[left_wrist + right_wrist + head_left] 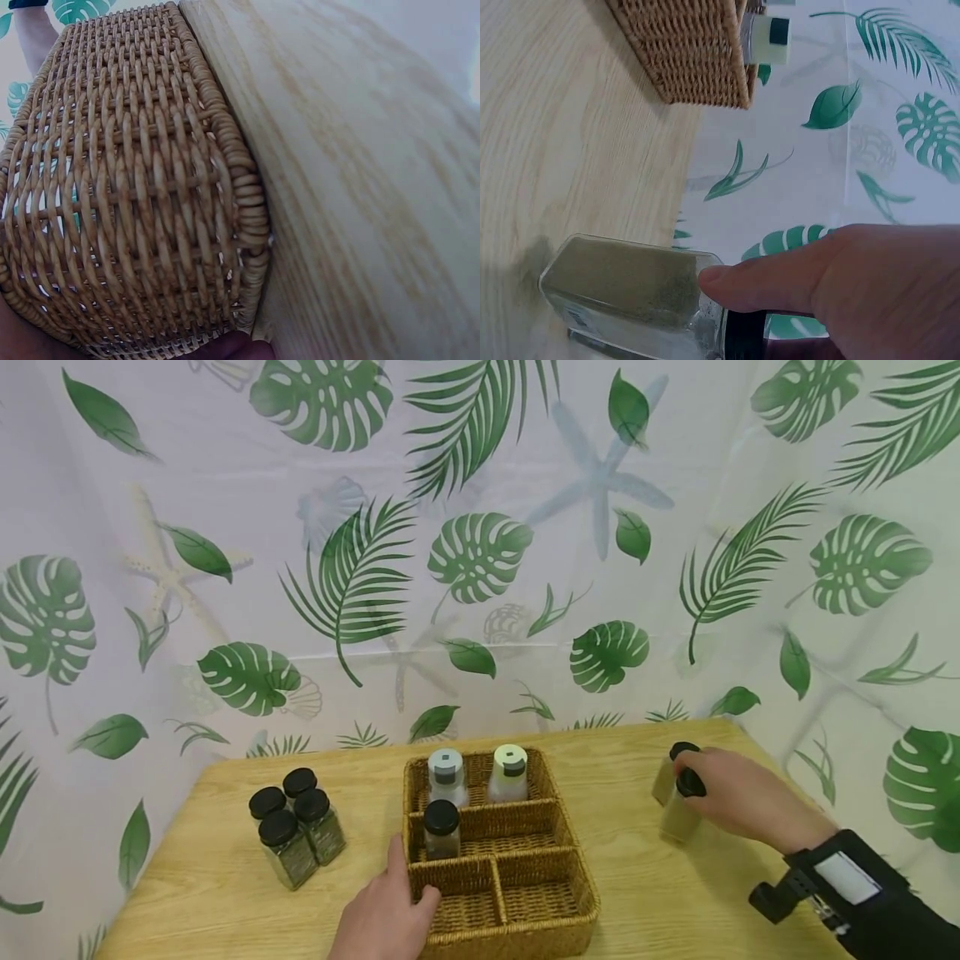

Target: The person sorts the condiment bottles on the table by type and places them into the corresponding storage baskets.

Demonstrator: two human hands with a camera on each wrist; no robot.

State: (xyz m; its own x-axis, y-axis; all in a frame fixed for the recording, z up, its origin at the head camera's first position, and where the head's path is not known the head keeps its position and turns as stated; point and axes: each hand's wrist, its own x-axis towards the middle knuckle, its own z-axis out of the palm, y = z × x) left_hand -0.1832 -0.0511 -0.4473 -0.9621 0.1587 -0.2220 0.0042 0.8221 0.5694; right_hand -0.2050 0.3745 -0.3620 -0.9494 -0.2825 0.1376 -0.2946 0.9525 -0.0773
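My right hand (pixel 738 797) pinches a square glass spice jar (pixel 679 820) near its black lid, at the right side of the table. Greenish-brown powder fills this jar (pixel 630 289) in the right wrist view. A second black-lidded jar (pixel 663 781) stands just behind it. My left hand (pixel 386 914) grips the front left corner of a woven basket (pixel 510 938), thumb over the rim. One black-lidded jar (pixel 442 841) sits in the basket's middle compartment. The back compartment holds a blue-grey-capped shaker (pixel 447 777) and a pale-yellow-capped shaker (pixel 509 777).
Several black-lidded jars (pixel 294 858) of dried herbs cluster on the wooden table (pixel 187 868) left of the basket. Low woven dividers (pixel 498 889) split the basket into compartments. A leaf-patterned cloth (pixel 480 635) hangs behind the table.
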